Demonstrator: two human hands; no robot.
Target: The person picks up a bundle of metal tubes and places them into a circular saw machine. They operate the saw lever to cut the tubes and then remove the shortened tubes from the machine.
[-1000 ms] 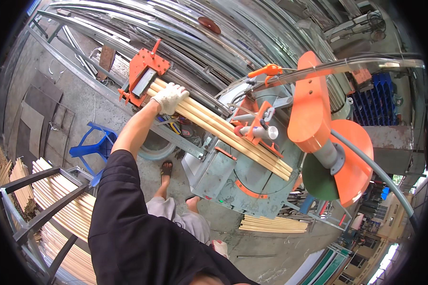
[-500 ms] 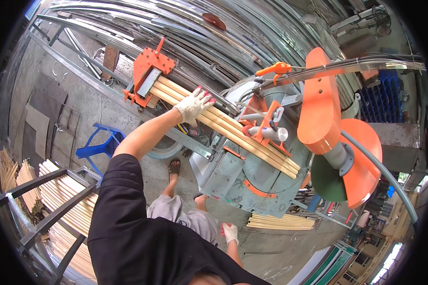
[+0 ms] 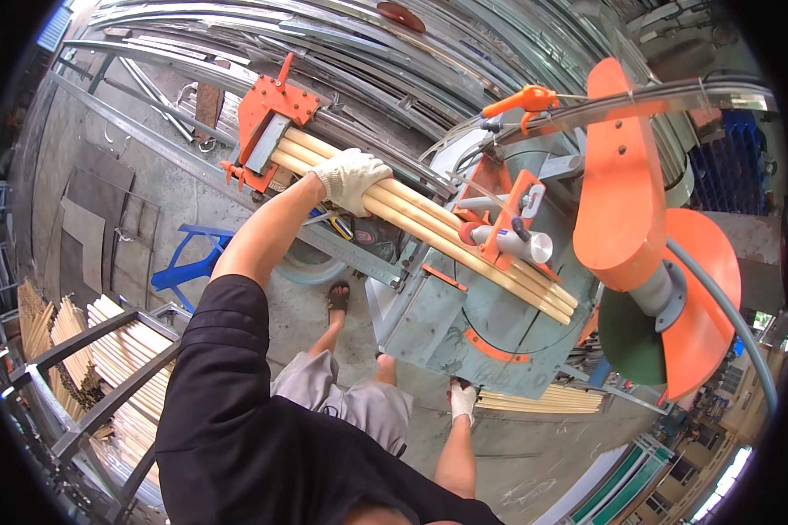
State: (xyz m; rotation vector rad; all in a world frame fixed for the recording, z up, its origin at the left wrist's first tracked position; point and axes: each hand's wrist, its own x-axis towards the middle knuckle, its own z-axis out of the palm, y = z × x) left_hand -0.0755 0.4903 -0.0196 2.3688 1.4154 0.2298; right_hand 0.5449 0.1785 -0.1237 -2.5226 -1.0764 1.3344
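Note:
Several pale yellow round rods lie side by side across the grey-green table of an orange cut-off saw. Their left ends meet a metal block on the orange end stop. My left hand, in a white glove, curls over the rods near that stop. A clamp with a silver cylinder sits over the rods toward their right ends. My right hand, also gloved, is at the saw table's near edge, its fingers closed round something dark that I cannot make out.
The saw's orange arm and guard stand right of the rods. Behind lie long metal profiles. A dark rack at lower left holds many more rods, beside a blue stool. More rods lie beyond my right hand.
My right hand has moved up and forward to the saw table's near edge. My left hand's fingers, flat on the rods before, have curled over them. The whole view has shifted slightly.

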